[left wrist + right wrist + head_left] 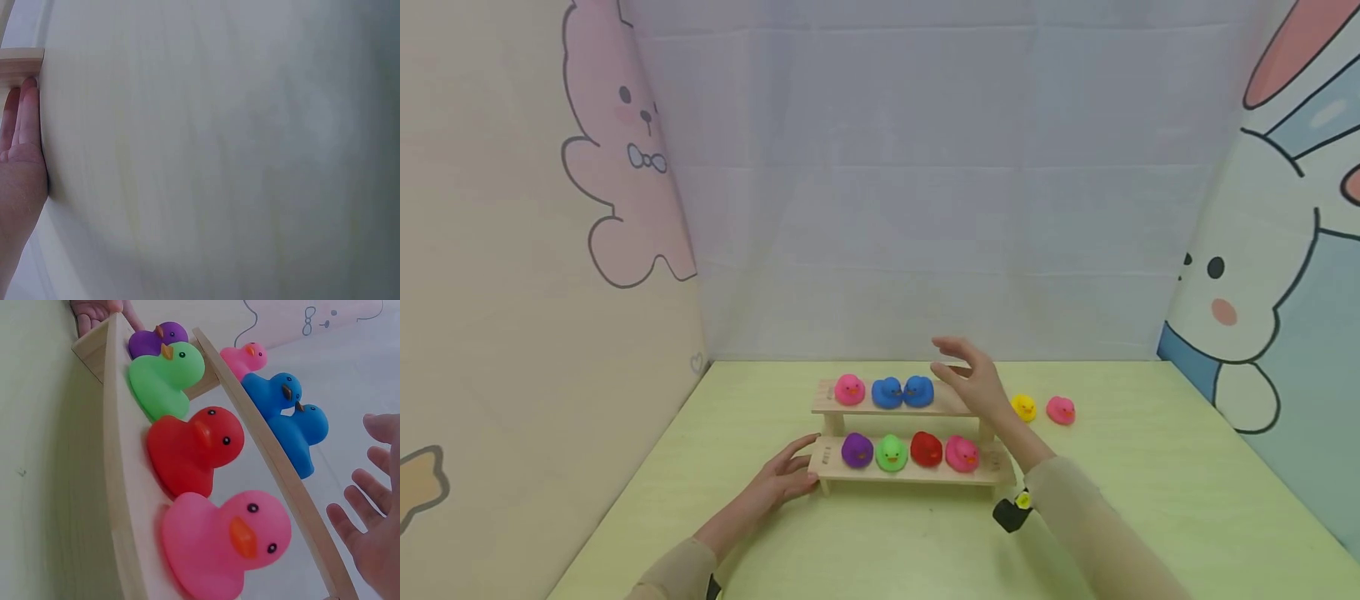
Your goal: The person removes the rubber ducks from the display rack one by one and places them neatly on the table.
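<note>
A two-tier wooden rack (917, 477) holds rubber ducks. On its lower tier sit purple (857, 450), green (892, 453), red (927, 449) and pink (962, 454) ducks; the upper tier bears a pink duck (850, 390) and two blue ducks (887, 392) facing each other. My left hand (778, 478) touches the rack's left end, fingers fairly straight, also against the wood in the left wrist view (24, 147). My right hand (973, 379) hovers over the upper tier's right part, right of the blue ducks, fingers apart and holding nothing; the right wrist view shows its spread fingers (369, 500).
On the table (1150, 500) behind the right forearm, a yellow duck (1023, 407) and another pink duck (1062, 410) lie to the right of the rack. A pale curtain (925, 208) hangs behind, with cartoon-printed panels on both sides.
</note>
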### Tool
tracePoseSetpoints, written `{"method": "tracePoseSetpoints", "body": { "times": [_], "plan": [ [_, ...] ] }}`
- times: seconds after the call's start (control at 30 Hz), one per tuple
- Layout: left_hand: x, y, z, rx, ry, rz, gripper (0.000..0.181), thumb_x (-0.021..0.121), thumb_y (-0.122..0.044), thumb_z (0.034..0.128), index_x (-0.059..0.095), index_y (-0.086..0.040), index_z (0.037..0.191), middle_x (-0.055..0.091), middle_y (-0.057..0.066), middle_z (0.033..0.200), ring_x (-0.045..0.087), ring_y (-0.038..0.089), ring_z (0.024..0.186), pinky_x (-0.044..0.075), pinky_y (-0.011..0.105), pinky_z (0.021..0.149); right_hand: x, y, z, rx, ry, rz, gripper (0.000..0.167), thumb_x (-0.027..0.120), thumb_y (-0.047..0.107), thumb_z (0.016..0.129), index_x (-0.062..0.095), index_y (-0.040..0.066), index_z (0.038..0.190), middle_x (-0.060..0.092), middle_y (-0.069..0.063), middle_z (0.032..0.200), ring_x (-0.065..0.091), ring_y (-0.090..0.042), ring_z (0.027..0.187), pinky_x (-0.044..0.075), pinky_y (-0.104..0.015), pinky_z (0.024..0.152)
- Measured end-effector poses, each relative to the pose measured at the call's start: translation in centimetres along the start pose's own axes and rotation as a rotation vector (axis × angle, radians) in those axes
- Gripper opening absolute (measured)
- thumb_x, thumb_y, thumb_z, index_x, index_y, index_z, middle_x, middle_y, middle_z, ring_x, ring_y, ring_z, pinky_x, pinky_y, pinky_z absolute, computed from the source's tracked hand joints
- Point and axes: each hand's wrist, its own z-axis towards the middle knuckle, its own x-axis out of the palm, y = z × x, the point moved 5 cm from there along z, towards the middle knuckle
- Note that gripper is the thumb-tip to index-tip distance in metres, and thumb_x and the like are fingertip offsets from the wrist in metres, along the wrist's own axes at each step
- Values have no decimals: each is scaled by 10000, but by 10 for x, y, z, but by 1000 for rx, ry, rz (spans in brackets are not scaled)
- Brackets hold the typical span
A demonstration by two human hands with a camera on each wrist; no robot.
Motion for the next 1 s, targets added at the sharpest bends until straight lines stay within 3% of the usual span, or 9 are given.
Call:
{"method": "tracePoseSetpoints", "body": {
  "times": [0.23, 0.53, 0.8, 1.0],
  "plan": [
    [0, 2, 2, -5, -1, -7, 689, 572, -30, 969, 198, -53, 1547, 402, 290, 1428, 540, 263, 1193, 441, 393, 992, 15, -1, -6, -3, 115, 8, 430, 636, -3, 932, 508, -78, 1336, 491, -248, 1359, 454, -398, 1243, 452, -469, 968],
    [-1, 1, 2, -9, -4, 6, 693, 580, -36, 966, 205, -62, 1547, 393, 296, 1432, 533, 280, 1206, 443, 379, 989, 21, -6, -7, 26, 206, 25, 442, 685, 40, 912, 542, -34, 1324, 498, -212, 1360, 438, -383, 1266, 396, -500, 1017],
    [0, -2, 3, -13, -7, 7, 690, 582, -45, 968, 199, -42, 1542, 406, 291, 1423, 542, 269, 1191, 454, 376, 978, 26, -17, -5, 75, 195, -30, 412, 764, 123, 861, 627, 59, 1245, 542, -128, 1319, 479, -328, 1230, 397, -471, 1028],
    [5, -7, 4, -18, -37, 16, 675, 596, -38, 959, 219, -17, 1519, 454, 271, 1382, 565, 257, 1140, 478, 379, 946, 27, -8, -8, 97, 191, -34, 352, 757, 86, 861, 653, 19, 1190, 532, -212, 1306, 475, -393, 1220, 378, -532, 1028]
  ]
}}
